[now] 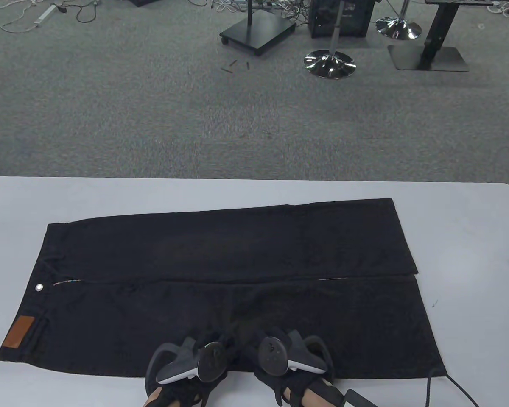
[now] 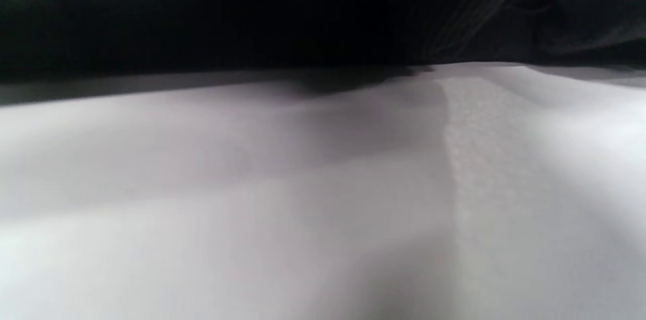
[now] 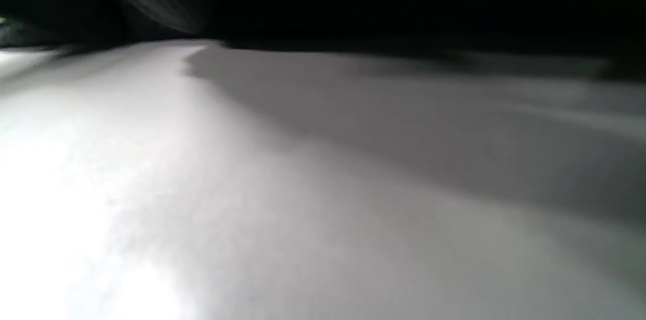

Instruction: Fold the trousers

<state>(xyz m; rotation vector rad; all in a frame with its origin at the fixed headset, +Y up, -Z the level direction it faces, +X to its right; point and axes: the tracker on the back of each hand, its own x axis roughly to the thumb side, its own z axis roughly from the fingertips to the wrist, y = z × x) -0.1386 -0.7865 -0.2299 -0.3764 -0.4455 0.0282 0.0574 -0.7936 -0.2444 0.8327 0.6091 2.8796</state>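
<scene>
Black trousers [image 1: 220, 254] lie flat on the white table [image 1: 471, 237], waist at the left, both legs side by side running right. A brown patch [image 1: 18, 331] and a metal button [image 1: 38, 287] mark the waistband. My left hand [image 1: 218, 339] and right hand [image 1: 254, 339] sit close together on the near leg's near edge, at its middle. The trackers hide the fingers, so any grip is not visible. The left wrist view shows bare table [image 2: 303, 183] and dark fabric [image 2: 202, 22] just ahead. The right wrist view shows the same, fabric [image 3: 404, 2] above table [image 3: 252, 183].
The table's far edge [image 1: 254, 180] runs behind the trousers, with grey carpet, stool bases and stands beyond. A black cable [image 1: 460, 386] trails off the near right of the table. Bare table shows left, right and behind the trousers.
</scene>
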